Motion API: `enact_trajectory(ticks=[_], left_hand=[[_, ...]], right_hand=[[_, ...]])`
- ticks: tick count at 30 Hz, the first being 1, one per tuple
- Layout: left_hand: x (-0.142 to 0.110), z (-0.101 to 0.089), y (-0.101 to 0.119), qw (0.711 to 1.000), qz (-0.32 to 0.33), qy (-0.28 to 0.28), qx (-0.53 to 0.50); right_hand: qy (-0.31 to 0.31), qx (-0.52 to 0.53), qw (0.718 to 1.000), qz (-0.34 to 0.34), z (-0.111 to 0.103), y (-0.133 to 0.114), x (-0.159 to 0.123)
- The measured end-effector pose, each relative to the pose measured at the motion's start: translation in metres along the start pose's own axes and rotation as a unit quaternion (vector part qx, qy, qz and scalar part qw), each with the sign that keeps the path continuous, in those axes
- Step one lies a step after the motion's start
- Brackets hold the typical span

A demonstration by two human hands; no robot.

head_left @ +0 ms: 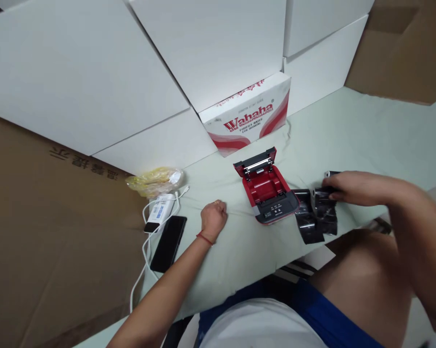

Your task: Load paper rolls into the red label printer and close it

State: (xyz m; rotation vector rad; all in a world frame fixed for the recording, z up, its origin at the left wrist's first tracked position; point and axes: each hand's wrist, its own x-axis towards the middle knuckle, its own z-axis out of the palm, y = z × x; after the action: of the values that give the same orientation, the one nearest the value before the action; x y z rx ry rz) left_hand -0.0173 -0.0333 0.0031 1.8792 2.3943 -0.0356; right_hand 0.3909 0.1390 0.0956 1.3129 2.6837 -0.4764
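A small red and grey printer (pixel 267 191) stands open on the pale green table (pixel 348 135), its lid tipped back and its red bay bare. My left hand (pixel 214 216) rests on the table to the printer's left, curled into a loose fist with nothing seen in it. My right hand (pixel 350 187) reaches over several rolls in black wrapping (pixel 315 215) to the right of the printer. Its fingers are closed on one of the rolls.
A black phone (pixel 168 243), a white power bank (pixel 160 211) with white cable and a yellow plastic bag (pixel 154 180) lie at left. A Wahaha carton (pixel 247 113) and white boxes (pixel 210 43) stand behind. Brown cardboard (pixel 40 217) leans at left.
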Motion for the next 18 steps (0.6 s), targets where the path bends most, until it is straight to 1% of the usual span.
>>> enact_trajectory(ticks=[1,2,3,5,7,9,12,14,16,18], left_hand=[[0.0,0.001,0.0,1.0,0.0,0.001,0.001],[-0.001,0.001,0.0,1.0,0.0,0.001,0.001],[-0.001,0.001,0.0,1.0,-0.001,0.001,-0.001],[-0.001,0.001,0.0,1.0,-0.001,0.001,-0.006],[-0.001,0.001,-0.001,1.0,-0.001,0.002,-0.009],[-0.001,0.0,0.0,1.0,-0.004,0.001,-0.01],[-0.001,-0.001,0.001,1.0,-0.009,-0.003,-0.013],[-0.001,-0.002,0.002,1.0,-0.01,-0.003,-0.017],[-0.002,-0.002,0.002,1.0,-0.01,-0.002,-0.019],[-0.002,-0.001,0.002,1.0,-0.011,-0.001,-0.018]], right_hand=[[-0.059,-0.014,0.998,0.006,0.01,-0.007,0.006],[-0.1,-0.03,0.994,0.017,0.017,-0.014,0.012],[-0.112,-0.046,0.992,0.032,0.022,-0.02,0.015],[-0.071,-0.053,0.995,0.048,0.025,-0.028,0.019],[-0.029,-0.033,0.999,0.031,0.025,-0.032,0.021],[-0.005,-0.011,1.0,0.0,0.025,-0.036,0.021],[-0.032,-0.025,0.999,-0.026,0.031,-0.05,0.025],[-0.053,-0.046,0.997,-0.02,0.036,-0.063,0.029],[-0.056,-0.055,0.997,-0.009,0.039,-0.073,0.031],[-0.05,-0.056,0.997,-0.002,0.036,-0.073,0.026]])
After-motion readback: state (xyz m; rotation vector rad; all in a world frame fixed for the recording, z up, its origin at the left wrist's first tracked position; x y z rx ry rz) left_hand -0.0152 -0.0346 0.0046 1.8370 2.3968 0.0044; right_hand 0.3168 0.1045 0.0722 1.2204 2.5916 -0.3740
